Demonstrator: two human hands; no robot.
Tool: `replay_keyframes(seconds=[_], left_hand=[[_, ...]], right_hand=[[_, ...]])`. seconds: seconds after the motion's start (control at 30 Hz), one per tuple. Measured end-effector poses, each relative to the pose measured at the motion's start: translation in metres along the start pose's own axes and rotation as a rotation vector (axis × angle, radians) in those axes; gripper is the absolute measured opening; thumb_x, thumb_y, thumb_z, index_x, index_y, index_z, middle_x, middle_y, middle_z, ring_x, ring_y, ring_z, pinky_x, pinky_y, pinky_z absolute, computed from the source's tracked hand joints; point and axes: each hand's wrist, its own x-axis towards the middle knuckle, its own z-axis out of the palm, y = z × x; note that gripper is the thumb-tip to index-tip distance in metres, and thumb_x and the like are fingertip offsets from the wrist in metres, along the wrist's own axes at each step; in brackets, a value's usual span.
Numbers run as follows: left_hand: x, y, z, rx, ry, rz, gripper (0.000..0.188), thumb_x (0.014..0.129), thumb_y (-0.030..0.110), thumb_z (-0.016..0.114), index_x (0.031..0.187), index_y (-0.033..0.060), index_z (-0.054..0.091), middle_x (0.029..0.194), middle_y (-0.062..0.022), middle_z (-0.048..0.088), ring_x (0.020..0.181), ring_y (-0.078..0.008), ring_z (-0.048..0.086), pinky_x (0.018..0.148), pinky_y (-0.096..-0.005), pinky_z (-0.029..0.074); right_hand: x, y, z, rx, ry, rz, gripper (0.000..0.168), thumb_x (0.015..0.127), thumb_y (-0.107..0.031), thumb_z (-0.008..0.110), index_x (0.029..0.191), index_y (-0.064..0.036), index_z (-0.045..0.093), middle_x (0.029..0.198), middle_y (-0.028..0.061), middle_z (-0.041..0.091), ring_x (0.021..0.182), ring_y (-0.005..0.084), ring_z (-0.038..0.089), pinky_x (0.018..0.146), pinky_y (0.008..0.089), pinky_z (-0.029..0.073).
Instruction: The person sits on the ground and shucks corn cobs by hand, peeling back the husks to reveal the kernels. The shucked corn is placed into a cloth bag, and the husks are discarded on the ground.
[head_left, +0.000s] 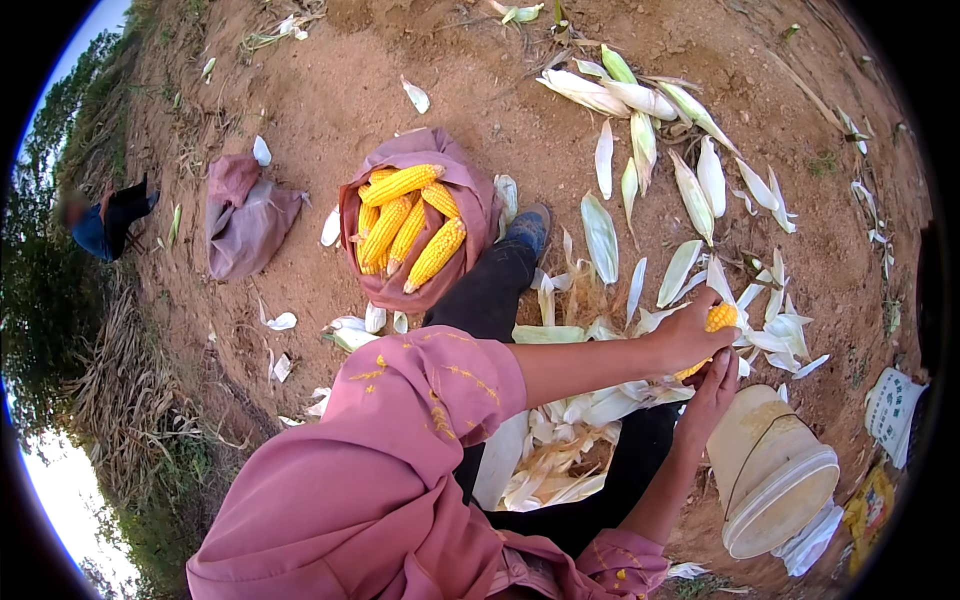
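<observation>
My left hand (684, 334) is wrapped around a yellow ear of corn (721, 316), whose kernels are bare at both visible ends. From below, my right hand (712, 394) meets it, fingers bent against the same ear near its lower end; the fingers partly hide the contact. Up and left of my hands, an open reddish-purple fabric sack (480, 187) holds several husked ears of corn (386, 232). Pale husks (780, 334) lie on the soil beside and under my hands, and more husks (559, 487) are heaped between my legs.
An upturned-looking, tilted plastic bucket (772, 465) lies near my right forearm. Beyond it are a white printed sack (894, 412) and a yellow bag (870, 514). A second fabric sack (255, 225) rests farther left. Another person (105, 221) sits at far left. Husks (637, 101) are scattered above.
</observation>
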Motion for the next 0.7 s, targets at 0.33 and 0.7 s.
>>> replay_keyframes(seconds=[0.33, 0.7], left_hand=[[-0.005, 0.013, -0.008, 0.039, 0.039, 0.042, 0.049, 0.091, 0.041, 0.047, 0.126, 0.0075, 0.037, 0.095, -0.0187, 0.061, 0.083, -0.0278, 0.061, 0.076, -0.0380, 0.045], [0.005, -0.002, -0.001, 0.037, 0.182, 0.117, 0.057, 0.082, 0.027, 0.060, 0.130, 0.0056, 0.036, 0.114, -0.0205, 0.056, 0.101, -0.0336, 0.057, 0.088, -0.0390, 0.043]], right_hand=[[-0.001, -0.010, 0.003, 0.110, -0.038, 0.107, 0.030, 0.096, -0.027, 0.053, 0.110, -0.001, 0.056, 0.066, -0.0036, 0.046, 0.055, 0.0017, 0.037, 0.047, 0.0178, 0.028], [0.006, 0.008, -0.009, 0.113, -0.018, 0.105, 0.018, 0.094, -0.023, 0.055, 0.087, -0.006, 0.052, 0.063, -0.0046, 0.045, 0.052, 0.0004, 0.035, 0.043, 0.0161, 0.024]])
